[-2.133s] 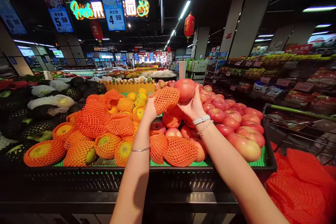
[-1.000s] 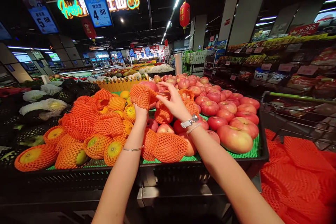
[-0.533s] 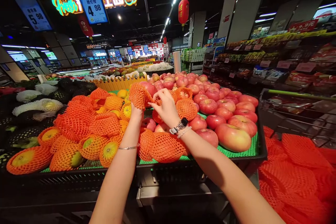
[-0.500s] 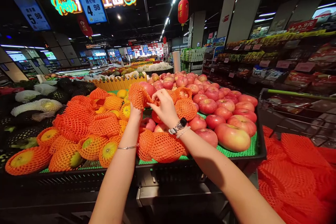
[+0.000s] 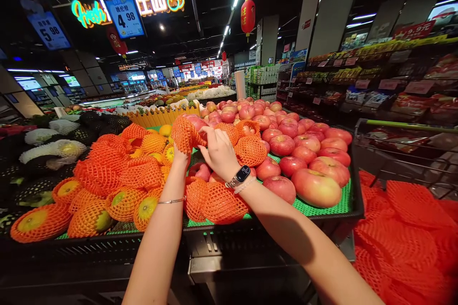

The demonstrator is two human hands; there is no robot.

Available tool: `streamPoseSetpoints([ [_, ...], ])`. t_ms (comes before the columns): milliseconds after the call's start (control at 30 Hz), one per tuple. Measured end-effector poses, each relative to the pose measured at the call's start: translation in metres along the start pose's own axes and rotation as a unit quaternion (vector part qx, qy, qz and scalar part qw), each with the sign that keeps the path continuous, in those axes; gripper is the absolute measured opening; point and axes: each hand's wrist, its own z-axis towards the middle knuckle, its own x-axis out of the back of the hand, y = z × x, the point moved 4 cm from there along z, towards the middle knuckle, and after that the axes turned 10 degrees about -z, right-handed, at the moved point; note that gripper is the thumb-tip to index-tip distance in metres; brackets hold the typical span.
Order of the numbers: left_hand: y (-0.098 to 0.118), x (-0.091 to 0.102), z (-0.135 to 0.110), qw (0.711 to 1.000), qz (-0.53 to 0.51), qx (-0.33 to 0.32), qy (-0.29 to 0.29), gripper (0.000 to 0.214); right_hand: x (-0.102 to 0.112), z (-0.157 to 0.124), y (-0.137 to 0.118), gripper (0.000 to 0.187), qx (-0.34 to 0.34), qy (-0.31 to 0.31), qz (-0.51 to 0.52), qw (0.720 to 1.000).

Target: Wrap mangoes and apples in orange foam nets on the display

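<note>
My left hand (image 5: pixel 181 156) is closed on an orange foam net sleeve (image 5: pixel 184 134) with a red apple (image 5: pixel 195 122) partly inside it, raised above the fruit. My right hand (image 5: pixel 218 152) pinches the edge of the same net beside the left; a watch and bracelet sit on its wrist. Under both hands lie netted apples (image 5: pixel 250 150) and bare red apples (image 5: pixel 315 188) on a green mat (image 5: pixel 336 206).
Netted oranges or mangoes (image 5: pixel 123 200) fill the left part of the black display bin (image 5: pixel 250 233). Dark and white netted fruit (image 5: pixel 53 150) lie far left. A pile of loose red nets (image 5: pixel 411 228) is at lower right, with a shopping cart (image 5: pixel 404 152) behind. Shelves line the right.
The apple held in my right hand has gone into the net held by my left. Both hands have sunk lower toward the pile, and my right hand now pinches the net's edge.
</note>
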Motion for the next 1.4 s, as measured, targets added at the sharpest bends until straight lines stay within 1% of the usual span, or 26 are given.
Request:
streamPoseSetpoints([
  [100,0.009,-0.010,-0.003,0.999,0.012,-0.031,0.021,0.049,-0.002,-0.001,0.003,0.034,-0.047,-0.015,0.030,0.998],
  [167,0.015,-0.018,-0.005,0.998,0.021,-0.050,0.021,0.049,-0.003,-0.002,0.003,0.032,-0.084,-0.034,0.022,0.996],
  [233,0.021,-0.028,-0.006,0.997,0.033,-0.070,0.011,0.046,-0.004,-0.002,0.004,0.027,-0.113,-0.056,-0.007,0.992],
  [300,0.025,-0.036,-0.006,0.995,0.039,-0.087,0.000,0.042,-0.004,-0.002,0.004,0.022,-0.119,-0.076,-0.039,0.989],
  [400,0.027,-0.043,-0.007,0.995,0.035,-0.095,-0.006,0.041,-0.004,-0.001,0.006,0.020,-0.101,-0.093,-0.068,0.988],
  [533,0.029,-0.046,-0.011,0.995,0.035,-0.093,-0.007,0.042,-0.005,-0.001,0.007,0.018,-0.086,-0.083,-0.085,0.989],
  [600,0.030,-0.047,-0.014,0.995,0.037,-0.093,-0.005,0.039,-0.005,0.000,0.008,0.016,-0.086,-0.078,-0.086,0.990],
  [733,0.028,-0.046,-0.014,0.998,0.012,-0.065,0.008,0.031,-0.007,0.000,0.010,0.015,-0.095,-0.081,-0.057,0.990],
  [800,0.026,-0.045,-0.012,0.998,0.012,-0.058,0.006,0.031,-0.008,0.000,0.012,0.014,-0.103,-0.082,-0.035,0.991],
  [900,0.025,-0.043,-0.009,0.996,0.034,-0.085,0.000,0.036,-0.010,0.001,0.015,0.014,-0.111,-0.077,-0.007,0.991],
  [967,0.024,-0.042,-0.008,0.995,0.042,-0.091,0.001,0.039,-0.011,0.001,0.017,0.012,-0.112,-0.078,0.000,0.991],
  [1100,0.022,-0.045,-0.010,0.997,0.025,-0.072,-0.017,0.041,-0.010,0.001,0.017,0.010,-0.110,-0.080,-0.026,0.990],
  [1200,0.022,-0.046,-0.011,0.997,0.020,-0.073,-0.027,0.039,-0.009,0.001,0.016,0.009,-0.104,-0.070,-0.039,0.991],
  [1300,0.022,-0.045,-0.011,0.997,0.029,-0.067,-0.019,0.037,-0.011,0.001,0.016,0.010,-0.101,-0.064,-0.012,0.993],
  [1400,0.022,-0.045,-0.010,0.996,0.057,-0.064,-0.016,0.041,-0.013,0.001,0.019,0.018,-0.117,-0.065,0.034,0.990],
])
